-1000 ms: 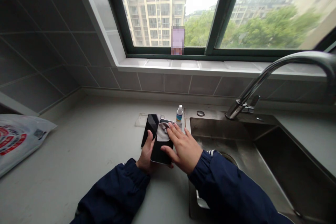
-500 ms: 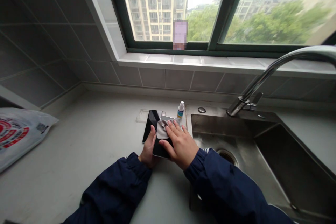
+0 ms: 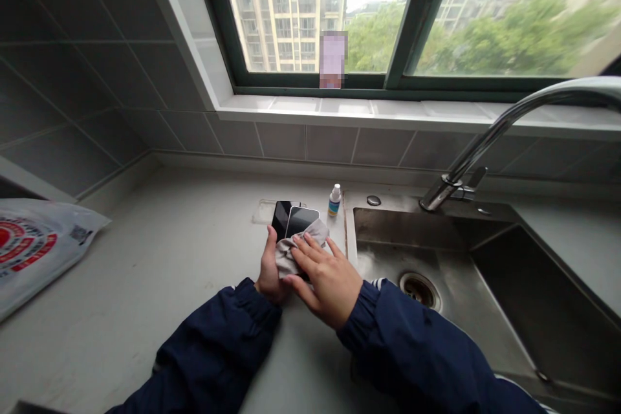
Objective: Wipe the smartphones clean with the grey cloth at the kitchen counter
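Note:
My left hand grips a smartphone by its left side, thumb up along the edge. A crumpled grey cleaning cloth covers the lower part of its dark screen. On top of the cloth, my right hand presses with its fingers laid fairly flat, holding it against the phone. Behind the held phone, a second black phone is partly hidden on the counter. A clear phone case lies just beyond it. To the right stands a small white bottle with a blue and yellow label.
Close on the right is a steel sink with a drain and a curved chrome faucet. A white plastic bag with red print lies at the left of the counter. A window sill runs along the back.
My right hand has drawn the cloth down the phone toward me, baring the upper screen. The cloth is more bunched beneath the fingers. My left hand keeps its grip.

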Demonstrator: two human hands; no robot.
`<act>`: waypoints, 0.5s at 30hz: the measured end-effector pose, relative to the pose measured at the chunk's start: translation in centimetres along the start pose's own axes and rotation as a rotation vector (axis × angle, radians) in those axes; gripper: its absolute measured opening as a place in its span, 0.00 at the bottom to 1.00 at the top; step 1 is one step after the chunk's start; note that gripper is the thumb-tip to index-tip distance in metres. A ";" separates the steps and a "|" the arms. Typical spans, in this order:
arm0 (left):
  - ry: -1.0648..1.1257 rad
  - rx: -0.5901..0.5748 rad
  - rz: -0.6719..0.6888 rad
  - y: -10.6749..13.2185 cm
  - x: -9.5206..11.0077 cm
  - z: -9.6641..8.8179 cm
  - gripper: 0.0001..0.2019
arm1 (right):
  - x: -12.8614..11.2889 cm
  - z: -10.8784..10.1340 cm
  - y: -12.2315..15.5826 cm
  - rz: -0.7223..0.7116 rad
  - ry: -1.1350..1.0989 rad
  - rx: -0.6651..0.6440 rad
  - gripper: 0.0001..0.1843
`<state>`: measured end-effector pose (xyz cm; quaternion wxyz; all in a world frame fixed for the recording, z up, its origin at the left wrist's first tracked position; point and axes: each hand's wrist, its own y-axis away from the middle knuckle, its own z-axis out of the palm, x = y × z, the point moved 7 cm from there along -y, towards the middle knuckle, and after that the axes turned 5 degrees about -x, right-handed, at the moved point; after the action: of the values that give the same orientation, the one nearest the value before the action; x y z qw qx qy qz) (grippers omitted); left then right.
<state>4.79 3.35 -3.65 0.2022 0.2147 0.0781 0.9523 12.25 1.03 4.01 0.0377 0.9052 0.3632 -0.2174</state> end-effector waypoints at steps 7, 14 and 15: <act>-0.156 -0.113 -0.165 0.4 -1.9 0.9 0.32 | 4.1 -1.4 -1.1 0.118 0.055 0.066 0.31; -0.218 -0.170 -0.191 0.6 -2.2 0.6 0.34 | 4.7 -1.6 -1.2 0.129 0.065 0.149 0.31; -0.184 -0.155 -0.162 0.5 -2.1 0.8 0.33 | 4.3 -1.4 -1.1 0.121 0.074 0.161 0.31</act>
<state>6.73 2.05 -3.63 0.3006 0.2777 0.0023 0.9124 14.76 4.95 3.58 -0.0355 0.9329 0.2905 -0.2098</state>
